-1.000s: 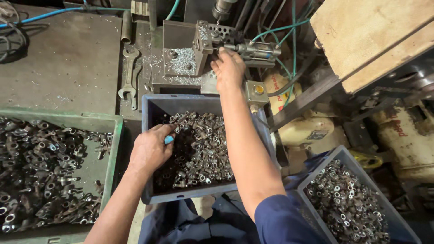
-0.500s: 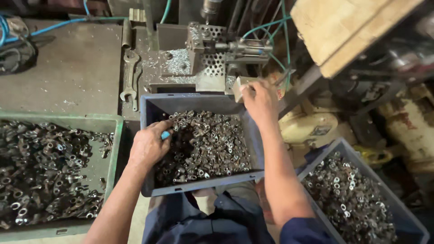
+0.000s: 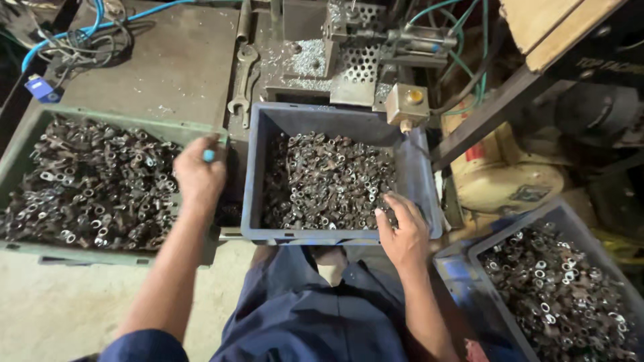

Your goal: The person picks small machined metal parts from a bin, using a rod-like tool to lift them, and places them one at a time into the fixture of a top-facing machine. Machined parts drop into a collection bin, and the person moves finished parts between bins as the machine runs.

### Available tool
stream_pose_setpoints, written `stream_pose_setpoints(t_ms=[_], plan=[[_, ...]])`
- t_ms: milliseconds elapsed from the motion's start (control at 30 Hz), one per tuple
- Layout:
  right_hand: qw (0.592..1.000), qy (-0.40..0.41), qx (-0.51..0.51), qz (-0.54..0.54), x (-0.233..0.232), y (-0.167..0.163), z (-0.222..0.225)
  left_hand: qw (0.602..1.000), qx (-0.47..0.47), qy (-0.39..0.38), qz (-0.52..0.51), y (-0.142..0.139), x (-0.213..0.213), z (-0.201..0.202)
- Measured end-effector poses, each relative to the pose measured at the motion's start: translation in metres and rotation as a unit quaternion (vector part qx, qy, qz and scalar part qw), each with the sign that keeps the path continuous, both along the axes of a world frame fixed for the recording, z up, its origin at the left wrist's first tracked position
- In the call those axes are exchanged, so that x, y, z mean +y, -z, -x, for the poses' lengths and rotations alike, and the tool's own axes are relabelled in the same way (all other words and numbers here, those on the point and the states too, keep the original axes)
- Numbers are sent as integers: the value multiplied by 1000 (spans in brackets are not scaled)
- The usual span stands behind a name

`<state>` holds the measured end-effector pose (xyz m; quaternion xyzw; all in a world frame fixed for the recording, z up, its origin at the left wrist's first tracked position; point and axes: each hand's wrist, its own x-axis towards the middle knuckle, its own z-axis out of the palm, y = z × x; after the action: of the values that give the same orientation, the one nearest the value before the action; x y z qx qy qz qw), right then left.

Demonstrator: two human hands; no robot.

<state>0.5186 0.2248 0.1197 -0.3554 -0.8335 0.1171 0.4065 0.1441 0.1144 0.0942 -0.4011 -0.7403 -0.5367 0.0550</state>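
Note:
A blue-grey plastic bin (image 3: 258, 174) full of small metal ring parts (image 3: 329, 181) stands in front of me. My right hand (image 3: 402, 234) rests on the bin's near right corner, fingers spread over the parts at the edge. My left hand (image 3: 198, 174) hovers over the right edge of a green tray (image 3: 134, 124) heaped with similar dark metal parts, its fingers closed around a small light-blue object. My legs in blue trousers (image 3: 315, 315) are below the bin.
A second blue bin (image 3: 570, 221) of ring parts sits at lower right. Behind the middle bin stands a metal machine fixture (image 3: 376, 47) with a yellow-buttoned box (image 3: 408, 102), green hoses, a wrench (image 3: 241, 80) and blue cable (image 3: 100, 27) on the bench.
My right hand came back from the machine fixture to the near right corner of the middle bin. My left hand moved out of that bin leftward over the green tray.

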Motion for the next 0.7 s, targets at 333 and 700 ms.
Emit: stream_pose_setpoints(t_ms=[333,700], plan=[[1000,22,-8,-19,2,7,9,833,221,-62,504,62,-82,99],[746,205,624,110,17,15,-162,718,269,-38,641,101,36,24]])
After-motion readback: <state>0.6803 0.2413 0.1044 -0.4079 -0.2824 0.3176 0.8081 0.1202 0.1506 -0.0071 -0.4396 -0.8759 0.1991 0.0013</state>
